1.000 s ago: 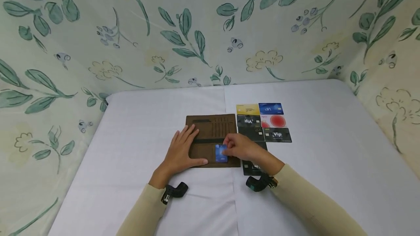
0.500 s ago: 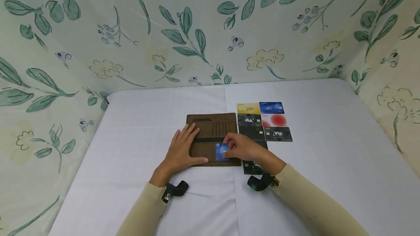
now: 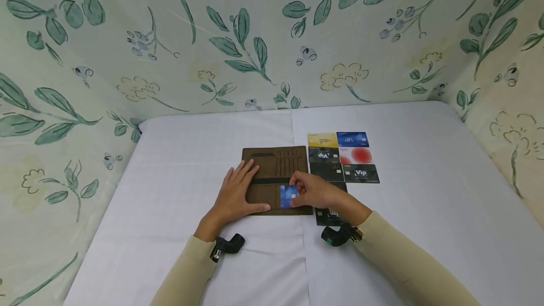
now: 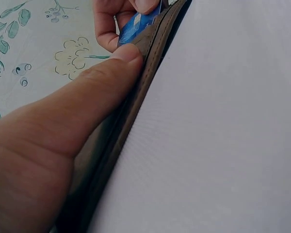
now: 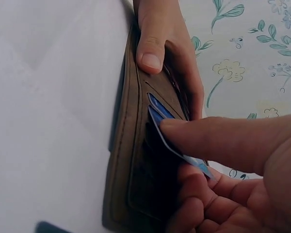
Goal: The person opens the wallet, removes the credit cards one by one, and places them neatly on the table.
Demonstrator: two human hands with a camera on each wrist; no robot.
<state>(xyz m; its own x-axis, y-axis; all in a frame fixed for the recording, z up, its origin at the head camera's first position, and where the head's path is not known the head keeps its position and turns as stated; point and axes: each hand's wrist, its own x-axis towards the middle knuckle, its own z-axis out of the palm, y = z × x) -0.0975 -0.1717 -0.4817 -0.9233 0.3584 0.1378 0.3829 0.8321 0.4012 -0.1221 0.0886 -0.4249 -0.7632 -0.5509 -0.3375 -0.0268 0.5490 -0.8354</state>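
A brown bifold wallet [image 3: 262, 194] lies unfolded on the white table, its card slots facing up. My left hand [image 3: 233, 192] rests on its left side with fingers spread and the thumb along the near panel. Between thumb and fingers, my right hand [image 3: 315, 191] pinches a blue bank card [image 3: 285, 196] at the near panel's slots. The right wrist view shows this blue card [image 5: 161, 127] tilted up from the panel, its left end at a slot. Just beside it, a second blue edge [image 5: 158, 104] sticks out of a neighbouring slot.
Right of the wallet, several cards lie in two columns: a yellow card [image 3: 322, 140], a blue VIP card [image 3: 352, 139], a red-and-white card [image 3: 356, 155] and black ones. My right forearm covers part of the lower black cards [image 3: 325, 218]. A patterned cloth [image 3: 263, 37] hangs behind the table.
The blue card has shifted slightly right and more of its face, with the chip, shows. My right thumb has moved a little lower on it. The left hand stays on the wallet.
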